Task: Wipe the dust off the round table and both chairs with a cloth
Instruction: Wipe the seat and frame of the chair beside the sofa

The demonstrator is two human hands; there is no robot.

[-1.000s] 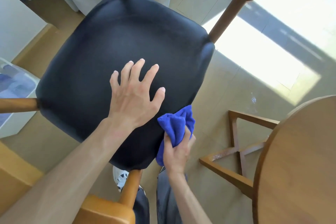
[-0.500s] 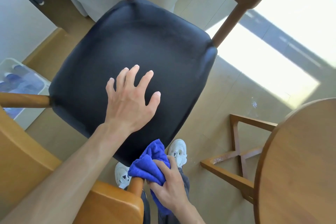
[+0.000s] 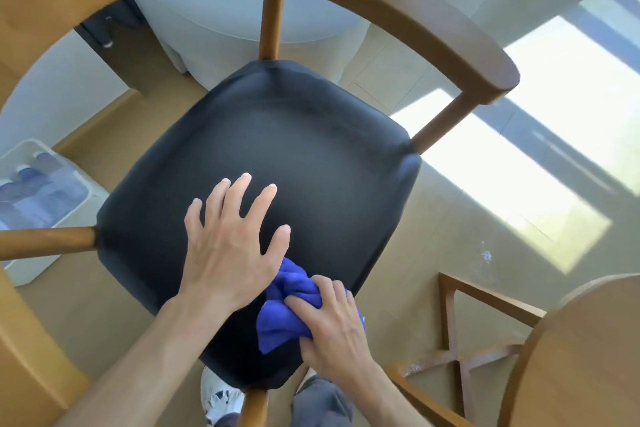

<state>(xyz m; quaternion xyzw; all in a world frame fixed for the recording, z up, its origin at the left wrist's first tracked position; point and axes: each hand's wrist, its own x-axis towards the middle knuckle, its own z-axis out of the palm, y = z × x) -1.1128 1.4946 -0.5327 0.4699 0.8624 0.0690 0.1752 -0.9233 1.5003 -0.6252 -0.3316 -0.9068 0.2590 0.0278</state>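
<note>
Black padded seat (image 3: 277, 163) of curved-back wooden chair (image 3: 398, 10) fills view; pale tiled floor (image 3: 433, 225) sunlit. Round wooden table (image 3: 588, 357) at lower right, cut off by frame. Left hand (image 3: 228, 253) flat on seat, fingers spread. Right hand (image 3: 332, 326) clutches bunched blue cloth (image 3: 287, 315) at seat's near edge. Clear plastic box (image 3: 45, 198) at left, contents blurred.

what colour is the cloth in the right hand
Bright blue. The cloth is bunched in the right hand, seen clearly in the head view.
</note>
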